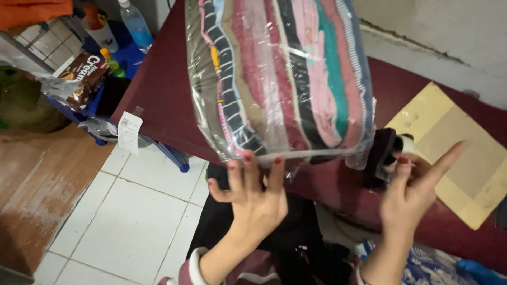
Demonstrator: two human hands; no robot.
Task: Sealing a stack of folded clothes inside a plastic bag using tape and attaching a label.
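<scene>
Her left hand point(252, 192) props a clear plastic bag point(280, 79) of folded clothes on the maroon desk point(163, 95); the right hand point(414, 187) touches a tape roll point(388, 153).

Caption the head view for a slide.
Left hand props a clear bag of folded clothes on the maroon table; right hand beside it.
</scene>
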